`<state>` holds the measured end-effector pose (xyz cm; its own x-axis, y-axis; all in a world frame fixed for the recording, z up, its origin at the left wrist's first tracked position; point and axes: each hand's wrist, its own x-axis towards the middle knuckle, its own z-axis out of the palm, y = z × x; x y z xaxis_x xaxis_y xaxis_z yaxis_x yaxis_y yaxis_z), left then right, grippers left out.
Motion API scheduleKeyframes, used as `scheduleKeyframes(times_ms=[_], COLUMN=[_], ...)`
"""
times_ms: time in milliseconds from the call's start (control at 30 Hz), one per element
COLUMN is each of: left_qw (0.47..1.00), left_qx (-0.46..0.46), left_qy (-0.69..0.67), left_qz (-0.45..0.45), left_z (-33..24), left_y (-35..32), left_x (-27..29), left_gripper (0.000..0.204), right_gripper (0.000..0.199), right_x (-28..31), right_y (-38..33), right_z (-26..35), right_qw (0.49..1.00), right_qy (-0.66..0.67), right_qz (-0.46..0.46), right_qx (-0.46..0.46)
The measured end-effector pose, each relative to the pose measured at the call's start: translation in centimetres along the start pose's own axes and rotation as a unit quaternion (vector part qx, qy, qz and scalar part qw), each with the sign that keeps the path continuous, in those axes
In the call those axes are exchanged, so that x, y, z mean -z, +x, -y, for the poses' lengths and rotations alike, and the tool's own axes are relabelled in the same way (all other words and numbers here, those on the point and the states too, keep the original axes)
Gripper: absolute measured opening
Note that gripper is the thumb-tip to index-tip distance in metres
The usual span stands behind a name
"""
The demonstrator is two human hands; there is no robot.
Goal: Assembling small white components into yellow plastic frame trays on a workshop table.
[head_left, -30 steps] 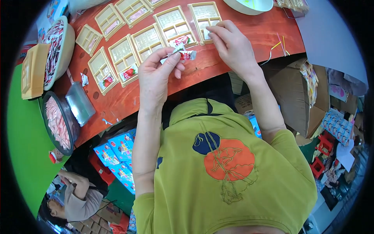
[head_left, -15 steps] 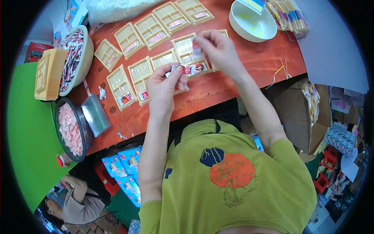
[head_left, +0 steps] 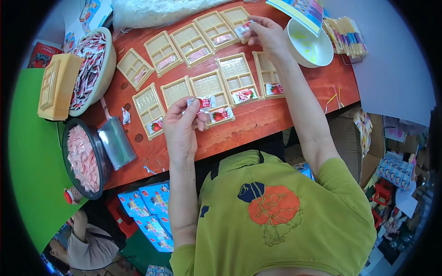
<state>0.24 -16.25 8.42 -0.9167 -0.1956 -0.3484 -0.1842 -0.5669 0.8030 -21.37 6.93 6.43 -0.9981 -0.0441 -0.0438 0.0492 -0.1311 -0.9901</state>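
My left hand (head_left: pixel 183 123) is closed on several small strawberry-print sachets (head_left: pixel 205 101), above the near row of cream compartment trays. My right hand (head_left: pixel 269 39) pinches one similar sachet (head_left: pixel 243 29) over the far row's rightmost tray (head_left: pixel 234 15). In the near row, sachets lie in small compartments, such as the strawberry sachet (head_left: pixel 244 95) in a tray (head_left: pixel 233 64) and another sachet (head_left: pixel 274 89) in the tray (head_left: pixel 267 69) under my right forearm. Far-row trays, like this one (head_left: pixel 187 37), hold pink packets (head_left: pixel 199 54). My left hand partly hides a near-row tray (head_left: pixel 175 93).
At left stand a bowl heaped with red-and-white sachets (head_left: pixel 91 64), stacked trays (head_left: pixel 57 87) and a dark basin of pink packets (head_left: pixel 82 158). A clear box (head_left: pixel 116 142) lies beside the basin. A white bowl (head_left: pixel 317 57) sits at right. Another person (head_left: pixel 94 246) is at lower left.
My right hand has moved away from me, from the near row to the far row's right end, with a sachet. My left hand has shifted slightly left and nearer. The view has shifted too.
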Motion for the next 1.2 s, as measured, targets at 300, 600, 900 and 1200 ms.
scheduleKeyframes(times_ms=[300, 600, 900, 1200], left_qw=[0.999, 0.996, 0.995, 0.997], left_qx=[-0.003, 0.02, -0.005, -0.013], left_qy=[-0.023, -0.08, -0.104, -0.076], left_qz=[-0.028, -0.031, -0.002, -0.001], left_z=[0.0, -0.4, 0.7, 0.6], left_y=[0.0, 2.3, 3.9, 4.0], left_x=[0.5, -0.6, -2.0, -2.1], left_gripper=[0.016, 0.019, 0.017, 0.018], right_gripper=[0.031, 0.028, 0.022, 0.013], right_x=[0.6, -0.1, -6.3, -2.1], right_y=[0.8, 0.1, -10.3, -2.2], right_z=[-2.5, -1.2, 0.7, 0.5], right_qw=[0.762, 0.732, 0.953, 0.862], right_qy=[-0.579, -0.641, -0.161, -0.403], right_qz=[-0.151, -0.022, 0.257, 0.106], right_qx=[0.248, 0.229, -0.014, 0.289])
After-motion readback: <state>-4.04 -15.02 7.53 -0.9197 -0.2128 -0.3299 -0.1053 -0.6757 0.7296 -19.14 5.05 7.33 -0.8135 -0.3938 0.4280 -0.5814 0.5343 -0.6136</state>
